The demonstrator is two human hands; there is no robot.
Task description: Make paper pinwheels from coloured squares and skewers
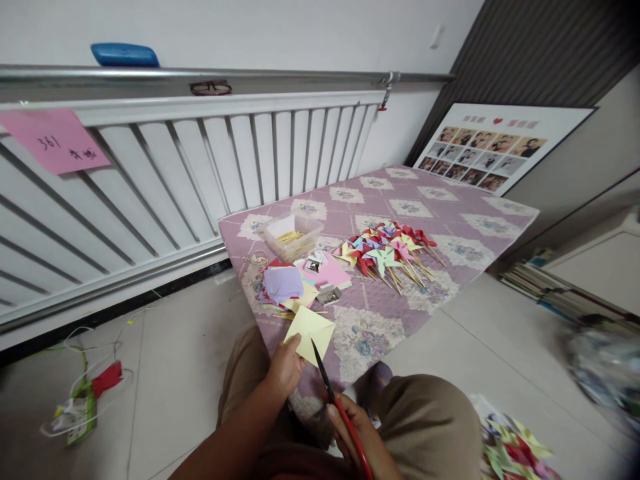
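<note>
My left hand (286,368) pinches the lower corner of a folded yellow paper square (310,331), held over the near edge of the purple quilted mat (380,320). My right hand (357,437) grips red-handled scissors (334,395); their dark blades point up and their tip reaches the paper's lower edge. On the mat behind the paper lie a stack of coloured paper sheets (290,283) and a pile of finished paper pinwheels on sticks (387,252).
A clear plastic box (294,235) with sticks stands at the mat's far left. A white radiator (175,173) runs along the wall. A photo board (487,150) leans at the back right, books (545,287) lie on the floor. More pinwheels (515,453) lie by my right knee.
</note>
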